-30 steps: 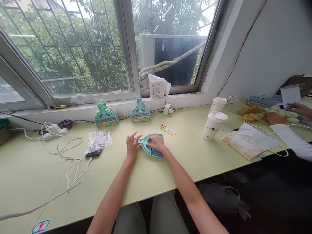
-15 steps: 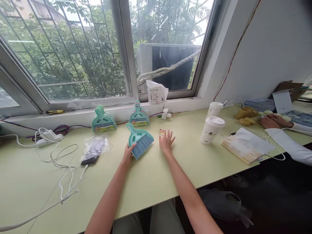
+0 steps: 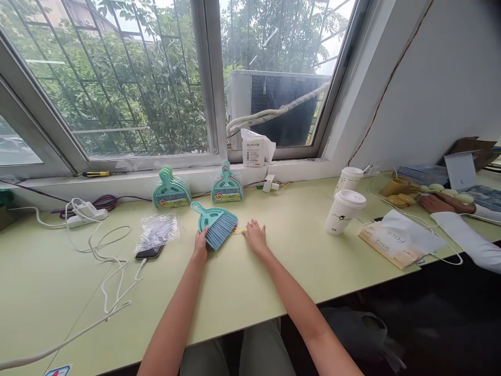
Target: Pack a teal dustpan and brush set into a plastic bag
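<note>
My left hand (image 3: 201, 243) grips the lower edge of a small teal brush-and-dustpan set (image 3: 213, 222), holding it tilted up off the green table (image 3: 250, 282) with its handle pointing up and left. My right hand (image 3: 254, 238) lies on a small printed label card (image 3: 239, 229) just right of the set, fingers pressing it to the table. Two stacks of the same teal sets, one on the left (image 3: 170, 190) and one on the right (image 3: 227, 186), lean against the sill behind.
A phone (image 3: 149, 253) and clear plastic bags (image 3: 157, 228) lie to the left, with white cables (image 3: 109, 271) and a power strip (image 3: 83, 215). Two paper cups (image 3: 342, 210) stand at right. Another person's hands (image 3: 434, 202) work at the far right beside a booklet (image 3: 391, 241).
My left hand lifted the teal set from flat on the table and tilted it up. My right hand left the set, reached the label card and drew it back toward the set.
</note>
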Motion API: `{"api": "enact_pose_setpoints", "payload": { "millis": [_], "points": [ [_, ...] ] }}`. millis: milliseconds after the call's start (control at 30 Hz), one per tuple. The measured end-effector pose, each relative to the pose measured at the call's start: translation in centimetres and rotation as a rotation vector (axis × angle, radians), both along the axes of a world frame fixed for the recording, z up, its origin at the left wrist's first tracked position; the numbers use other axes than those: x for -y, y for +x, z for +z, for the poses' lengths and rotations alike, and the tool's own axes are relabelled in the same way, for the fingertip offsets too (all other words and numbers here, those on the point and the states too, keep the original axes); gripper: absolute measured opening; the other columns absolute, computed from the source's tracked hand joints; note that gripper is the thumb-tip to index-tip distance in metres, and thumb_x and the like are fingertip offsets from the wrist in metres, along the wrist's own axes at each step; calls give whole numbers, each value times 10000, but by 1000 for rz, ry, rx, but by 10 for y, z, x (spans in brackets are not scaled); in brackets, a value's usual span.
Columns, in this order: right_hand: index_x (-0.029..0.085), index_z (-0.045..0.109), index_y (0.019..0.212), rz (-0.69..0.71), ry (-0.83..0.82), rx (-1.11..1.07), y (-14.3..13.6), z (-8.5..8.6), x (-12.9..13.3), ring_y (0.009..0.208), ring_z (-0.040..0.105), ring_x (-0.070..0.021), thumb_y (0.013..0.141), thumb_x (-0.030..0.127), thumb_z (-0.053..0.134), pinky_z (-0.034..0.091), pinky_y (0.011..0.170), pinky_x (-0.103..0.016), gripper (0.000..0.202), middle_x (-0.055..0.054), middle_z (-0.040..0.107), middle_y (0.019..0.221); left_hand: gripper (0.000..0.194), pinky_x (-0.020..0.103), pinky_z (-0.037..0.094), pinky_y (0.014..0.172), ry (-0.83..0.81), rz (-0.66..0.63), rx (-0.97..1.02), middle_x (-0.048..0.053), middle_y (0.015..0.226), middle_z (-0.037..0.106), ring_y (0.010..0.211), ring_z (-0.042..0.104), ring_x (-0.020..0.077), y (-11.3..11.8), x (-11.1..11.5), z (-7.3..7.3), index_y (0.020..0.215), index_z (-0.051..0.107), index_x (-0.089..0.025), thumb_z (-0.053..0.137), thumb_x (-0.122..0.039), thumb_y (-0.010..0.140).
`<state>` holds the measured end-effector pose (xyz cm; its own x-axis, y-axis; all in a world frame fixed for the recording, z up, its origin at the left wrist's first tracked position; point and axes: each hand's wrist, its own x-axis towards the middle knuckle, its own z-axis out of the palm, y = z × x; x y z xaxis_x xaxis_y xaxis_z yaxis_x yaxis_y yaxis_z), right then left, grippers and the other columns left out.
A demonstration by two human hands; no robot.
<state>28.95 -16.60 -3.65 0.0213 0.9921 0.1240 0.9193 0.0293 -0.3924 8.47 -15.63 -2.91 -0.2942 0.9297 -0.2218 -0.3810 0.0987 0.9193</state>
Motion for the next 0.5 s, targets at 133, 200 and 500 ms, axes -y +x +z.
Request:
{"api": "enact_pose_setpoints", "payload": {
  "millis": [133, 200, 500],
  "points": [
    [220, 547, 1282, 13, 38, -62, 16, 3, -3, 1341, 397, -186, 945, 212, 359, 261, 1112, -402, 386, -93, 445, 1445, 339, 332, 555, 728, -8, -2, 7, 50, 842, 666, 808, 670, 206, -2, -1, -3, 1061, 597, -227, 659, -361, 755],
    [226, 543, 1290, -10, 56, -103, 23, 6, -3, 1319, 422, -173, 935, 208, 380, 359, 1041, -324, 391, -80, 422, 1463, 330, 321, 549, 709, -23, -8, 6, 43, 839, 658, 787, 662, 195, -3, -1, -4, 1056, 597, -234, 653, -361, 757],
    [129, 483, 1343, -34, -12, -23, 24, 3, -7, 1420, 248, -228, 929, 180, 379, 139, 1147, -472, 431, -167, 324, 1504, 403, 298, 535, 658, -14, -40, -55, 30, 818, 639, 726, 647, 176, -5, -1, -7, 1080, 586, -248, 666, -442, 737]
  ]
}}
